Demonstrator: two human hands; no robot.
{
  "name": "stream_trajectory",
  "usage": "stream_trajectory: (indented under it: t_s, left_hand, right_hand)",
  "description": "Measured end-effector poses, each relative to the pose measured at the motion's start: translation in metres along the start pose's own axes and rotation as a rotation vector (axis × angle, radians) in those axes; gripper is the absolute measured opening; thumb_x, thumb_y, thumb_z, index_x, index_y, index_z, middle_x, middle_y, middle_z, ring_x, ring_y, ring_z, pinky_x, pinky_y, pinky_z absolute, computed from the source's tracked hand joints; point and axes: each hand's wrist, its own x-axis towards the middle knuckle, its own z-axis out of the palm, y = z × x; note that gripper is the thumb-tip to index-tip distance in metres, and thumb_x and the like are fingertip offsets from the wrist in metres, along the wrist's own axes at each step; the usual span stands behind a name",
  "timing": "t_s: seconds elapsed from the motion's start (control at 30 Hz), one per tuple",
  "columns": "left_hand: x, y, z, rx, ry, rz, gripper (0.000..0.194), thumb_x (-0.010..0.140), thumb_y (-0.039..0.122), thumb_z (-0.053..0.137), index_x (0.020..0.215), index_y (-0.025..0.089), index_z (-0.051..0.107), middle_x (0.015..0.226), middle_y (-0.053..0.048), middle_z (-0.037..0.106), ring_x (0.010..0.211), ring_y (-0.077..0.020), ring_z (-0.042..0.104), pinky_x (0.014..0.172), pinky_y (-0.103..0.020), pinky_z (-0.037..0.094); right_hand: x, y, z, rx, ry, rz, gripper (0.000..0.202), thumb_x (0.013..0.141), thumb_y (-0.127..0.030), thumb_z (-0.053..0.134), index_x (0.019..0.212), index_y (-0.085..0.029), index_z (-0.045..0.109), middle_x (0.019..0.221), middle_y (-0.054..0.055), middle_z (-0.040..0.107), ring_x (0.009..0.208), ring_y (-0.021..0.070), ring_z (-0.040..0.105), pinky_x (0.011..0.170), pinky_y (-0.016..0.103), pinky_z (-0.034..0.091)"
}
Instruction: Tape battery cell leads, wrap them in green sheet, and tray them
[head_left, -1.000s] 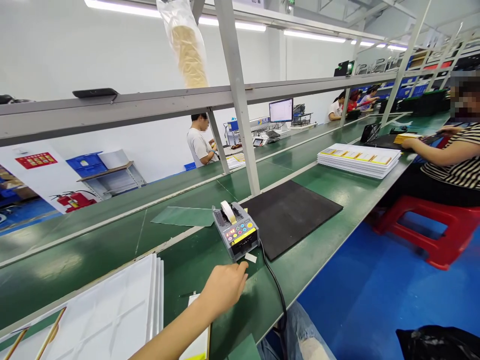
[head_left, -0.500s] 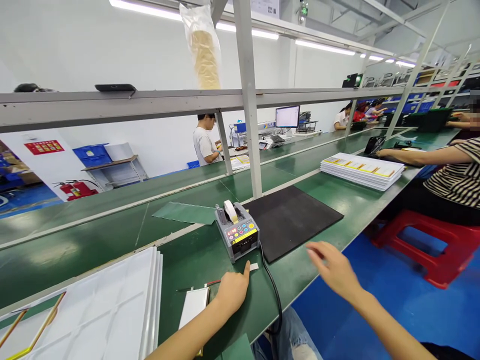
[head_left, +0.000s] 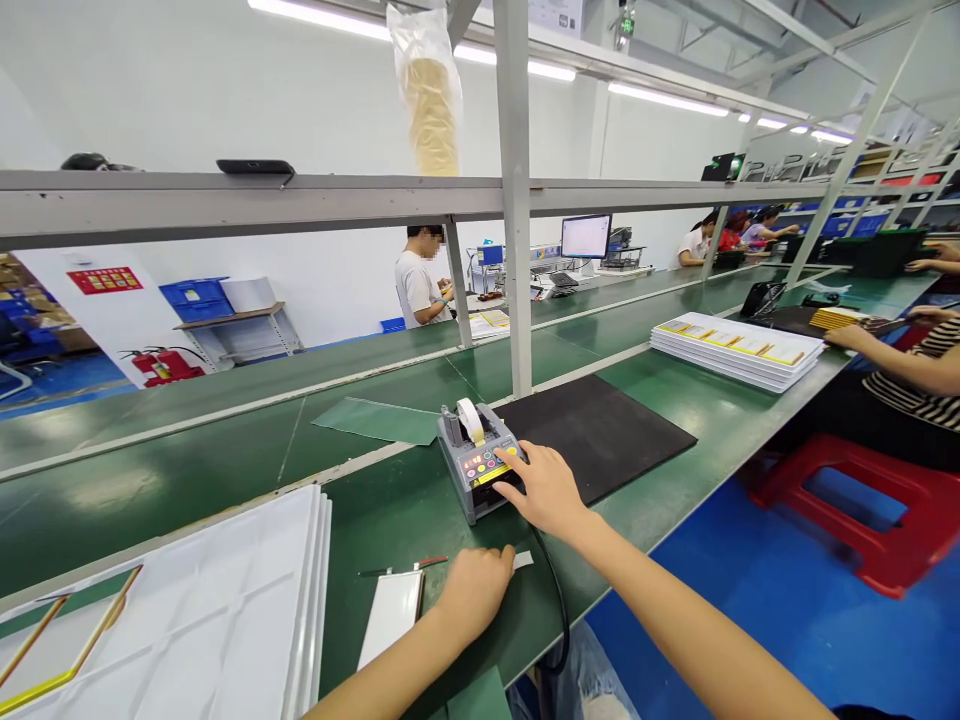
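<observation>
My right hand [head_left: 549,488] reaches over the front of a grey automatic tape dispenser [head_left: 469,490], fingers apart. Its index fingertip is at the coloured buttons and its thumb is by the front outlet. A roll of pale tape [head_left: 471,422] sits in the top. My left hand [head_left: 476,592] rests on the green bench with curled fingers, closed on the near end of a short whitish piece of tape [head_left: 524,560]. Left of that wrist lies a flat silver-white battery pouch cell [head_left: 390,615] with red and black leads, partly covered by my forearm.
A black mat [head_left: 607,430] lies behind the dispenser, whose black cable [head_left: 559,600] runs over the bench edge. White trays [head_left: 225,600] are stacked at left, and more trays [head_left: 739,350] at right. A metal post [head_left: 516,250] rises behind. A co-worker's arm [head_left: 892,350] is at far right.
My right hand has moved left from beyond the bench edge to the dispenser's front. My left index finger, earlier stretched out by the tape piece, has curled in.
</observation>
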Motion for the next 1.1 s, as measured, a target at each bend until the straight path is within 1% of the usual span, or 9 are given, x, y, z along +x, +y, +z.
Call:
stream_trajectory:
  t_s: [0.37, 0.5, 0.6, 0.7, 0.8, 0.87, 0.93, 1.03, 1.1]
  left_hand:
    - [0.000, -0.001, 0.000, -0.197, -0.010, -0.081, 0.026, 0.092, 0.021, 0.033, 0.095, 0.014, 0.058, 0.086, -0.016, 0.070, 0.082, -0.0301, 0.068, 0.070, -0.040, 0.049]
    - [-0.012, -0.002, -0.008, -0.368, -0.011, -0.137, 0.020, 0.087, 0.023, 0.037, 0.091, 0.019, 0.057, 0.079, -0.008, 0.069, 0.074, -0.0242, 0.065, 0.064, -0.031, 0.044]
    - [-0.021, -0.002, -0.019, -0.514, -0.029, -0.163, 0.015, 0.082, 0.019, 0.038, 0.080, 0.021, 0.053, 0.066, 0.000, 0.060, 0.062, -0.0162, 0.056, 0.053, -0.024, 0.034]
    - [-0.030, 0.000, -0.032, -0.646, -0.054, -0.145, 0.012, 0.077, 0.015, 0.037, 0.067, 0.021, 0.042, 0.061, 0.004, 0.048, 0.057, -0.0107, 0.045, 0.049, -0.021, 0.026]
    - [-0.040, 0.002, -0.042, -0.728, -0.069, -0.127, 0.012, 0.074, 0.014, 0.035, 0.064, 0.021, 0.034, 0.059, 0.006, 0.039, 0.056, -0.0089, 0.037, 0.048, -0.020, 0.024]
    - [-0.049, 0.001, -0.044, -0.785, -0.079, -0.125, 0.011, 0.073, 0.015, 0.035, 0.065, 0.021, 0.033, 0.058, 0.007, 0.035, 0.055, -0.0089, 0.034, 0.048, -0.021, 0.023]
    - [-0.057, -0.003, -0.044, -0.882, -0.107, -0.139, 0.011, 0.073, 0.016, 0.035, 0.064, 0.022, 0.034, 0.056, 0.007, 0.033, 0.054, -0.0093, 0.033, 0.048, -0.021, 0.022]
    - [-0.067, -0.009, -0.045, -1.051, -0.168, -0.201, 0.017, 0.076, 0.023, 0.036, 0.059, 0.022, 0.032, 0.052, 0.007, 0.030, 0.051, -0.0099, 0.032, 0.048, -0.022, 0.022]
    - [-0.069, -0.012, -0.048, -1.134, -0.170, -0.232, 0.025, 0.080, 0.030, 0.034, 0.057, 0.022, 0.029, 0.050, 0.008, 0.026, 0.049, -0.0097, 0.029, 0.048, -0.023, 0.021]
  right_hand:
    - [0.000, -0.006, -0.006, 0.050, -0.052, 0.018, 0.045, 0.087, -0.044, 0.055, 0.128, -0.025, 0.053, 0.121, 0.014, 0.054, 0.102, 0.0295, 0.053, 0.090, 0.043, 0.039]
    - [0.006, -0.002, -0.015, 0.155, -0.065, 0.048, 0.041, 0.086, -0.042, 0.058, 0.123, -0.026, 0.058, 0.121, 0.013, 0.055, 0.107, 0.0307, 0.052, 0.093, 0.046, 0.037]
    - [0.034, 0.002, -0.019, 0.286, -0.053, 0.098, 0.033, 0.085, -0.040, 0.059, 0.114, -0.024, 0.063, 0.125, 0.011, 0.054, 0.117, 0.0298, 0.046, 0.099, 0.045, 0.033]
    - [0.083, 0.001, -0.011, 0.469, -0.052, 0.174, 0.038, 0.086, -0.033, 0.058, 0.121, -0.020, 0.056, 0.123, 0.009, 0.057, 0.118, 0.0257, 0.047, 0.100, 0.042, 0.036]
    - [0.131, -0.007, 0.007, 0.692, -0.128, 0.244, 0.038, 0.084, -0.029, 0.064, 0.119, -0.016, 0.054, 0.105, 0.007, 0.064, 0.096, 0.0212, 0.060, 0.085, 0.039, 0.049]
    - [0.156, -0.013, 0.016, 0.840, -0.147, 0.292, 0.028, 0.088, -0.030, 0.060, 0.111, -0.014, 0.057, 0.099, 0.006, 0.064, 0.083, 0.0172, 0.063, 0.074, 0.035, 0.054]
    - [0.175, -0.017, 0.018, 0.977, -0.108, 0.340, 0.024, 0.092, -0.030, 0.056, 0.108, -0.013, 0.057, 0.100, 0.006, 0.062, 0.080, 0.0158, 0.063, 0.070, 0.033, 0.055]
    - [0.191, -0.019, 0.005, 1.158, 0.005, 0.387, 0.025, 0.093, -0.028, 0.053, 0.112, -0.013, 0.055, 0.103, 0.006, 0.061, 0.082, 0.0160, 0.063, 0.069, 0.032, 0.055]
    - [0.188, -0.015, -0.014, 1.256, 0.068, 0.391, 0.024, 0.094, -0.025, 0.050, 0.115, -0.013, 0.052, 0.101, 0.007, 0.063, 0.080, 0.0142, 0.063, 0.069, 0.030, 0.055]
